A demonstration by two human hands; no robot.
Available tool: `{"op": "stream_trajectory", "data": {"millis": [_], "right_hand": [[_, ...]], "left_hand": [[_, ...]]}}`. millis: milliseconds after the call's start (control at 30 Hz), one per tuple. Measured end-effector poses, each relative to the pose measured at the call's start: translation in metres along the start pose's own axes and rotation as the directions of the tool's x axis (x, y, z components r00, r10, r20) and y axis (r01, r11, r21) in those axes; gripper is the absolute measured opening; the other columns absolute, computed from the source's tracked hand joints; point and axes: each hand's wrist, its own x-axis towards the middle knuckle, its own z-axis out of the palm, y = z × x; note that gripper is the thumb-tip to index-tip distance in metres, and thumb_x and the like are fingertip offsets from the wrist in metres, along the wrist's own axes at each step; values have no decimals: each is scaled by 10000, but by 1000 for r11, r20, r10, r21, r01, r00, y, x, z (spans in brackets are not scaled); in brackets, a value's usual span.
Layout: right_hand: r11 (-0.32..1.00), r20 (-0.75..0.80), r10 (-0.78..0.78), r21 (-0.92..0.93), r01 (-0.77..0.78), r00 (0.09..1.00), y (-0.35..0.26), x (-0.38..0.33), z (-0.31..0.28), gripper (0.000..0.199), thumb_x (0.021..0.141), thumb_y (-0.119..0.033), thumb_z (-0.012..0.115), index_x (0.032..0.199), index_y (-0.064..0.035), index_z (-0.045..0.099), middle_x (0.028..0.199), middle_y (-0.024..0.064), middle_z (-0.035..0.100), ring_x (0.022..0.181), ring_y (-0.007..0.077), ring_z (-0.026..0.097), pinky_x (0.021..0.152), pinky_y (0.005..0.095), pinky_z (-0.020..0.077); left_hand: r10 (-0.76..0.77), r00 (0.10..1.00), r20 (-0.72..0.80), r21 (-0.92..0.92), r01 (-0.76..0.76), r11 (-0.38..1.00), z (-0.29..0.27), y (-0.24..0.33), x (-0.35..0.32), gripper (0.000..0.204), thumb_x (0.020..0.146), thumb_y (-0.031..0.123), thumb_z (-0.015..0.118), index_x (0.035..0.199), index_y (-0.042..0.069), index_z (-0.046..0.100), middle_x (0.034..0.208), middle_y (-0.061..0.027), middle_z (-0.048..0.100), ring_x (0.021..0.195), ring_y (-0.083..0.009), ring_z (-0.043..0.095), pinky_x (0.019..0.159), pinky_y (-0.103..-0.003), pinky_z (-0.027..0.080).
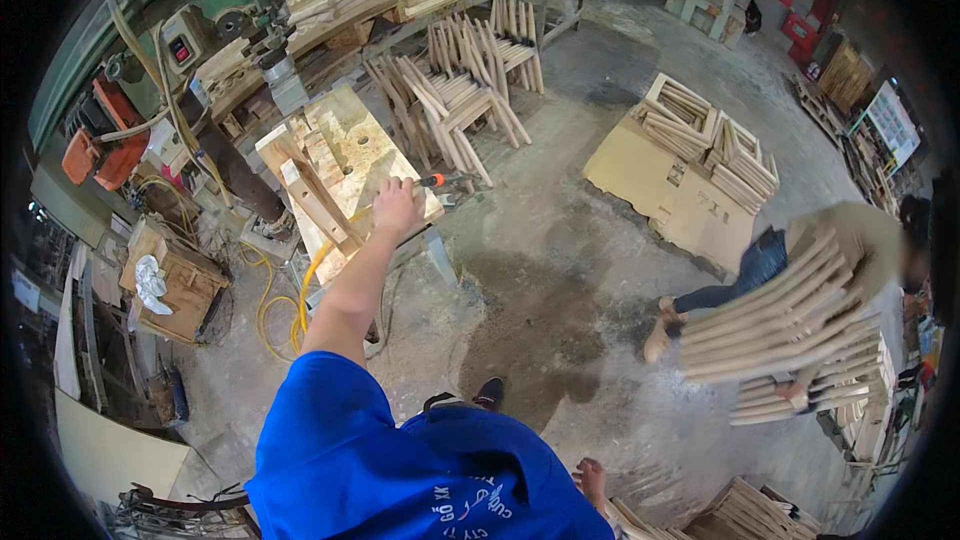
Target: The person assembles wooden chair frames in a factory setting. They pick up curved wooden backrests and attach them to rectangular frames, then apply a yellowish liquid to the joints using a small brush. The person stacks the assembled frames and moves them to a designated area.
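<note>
Reaching to eleven o'clock, the left hand [396,206] is clenched around an orange-tipped air tool [440,181] on the workbench [345,130]; wooden blocks [300,165] lie there unassembled; right hand [592,480] hangs low, grip unclear.

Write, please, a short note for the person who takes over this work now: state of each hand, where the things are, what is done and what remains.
Left hand: stretched out over the small wooden work table, closed on the handle of an orange-tipped tool that lies at the table's edge.
Right hand: low by the body, holding nothing that shows.
Things: wooden blocks stand on the table; a yellow hose hangs below it.
Nearby: a co-worker carries a stack of curved wooden slats.
Done: tool is in hand. Left: the pictures do not show any worked piece, so check the blocks first.
</note>
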Motion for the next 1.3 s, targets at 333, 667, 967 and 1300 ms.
{"op": "stream_trajectory", "data": {"millis": [333,667,967,1300], "right_hand": [[929,59,-229,-284,237,972,-31,45,9,300,792,-269,554,1004,-61,593,899,122,619,782,235,613,621,338,481],[866,-275,-132,-499,-24,952,33,78,-128,362,738,-375,522,818,-47,652,847,183,630,832,339,598,750,422,463],[998,-484,-42,-61,14,874,-44,95,-256,383,749,-370,571,1018,-101,620,886,151,645,840,271,620,754,381,476],[998,-520,26,-37,-53,854,-41,151,-362,393,734,-355,578,1001,-71,628,931,141,642,842,275,620,761,367,479]], "left_hand": [[1,987,158,377,-61,924,-21,19,36,575,707,425,636,1186,145,485,1138,-89,532,1099,-288,466,935,-462,338],[285,958,-15,-200,-282,938,-16,177,-3,556,780,498,549,1137,71,560,1070,-194,577,927,-358,570,803,-453,443],[724,428,542,-461,-569,681,85,436,-91,509,748,407,600,1120,61,573,1087,-200,572,931,-353,572,809,-420,449],[637,226,737,-495,-462,736,132,628,-76,465,715,305,634,1096,42,583,1081,-203,580,938,-336,577,803,-381,460]]}}
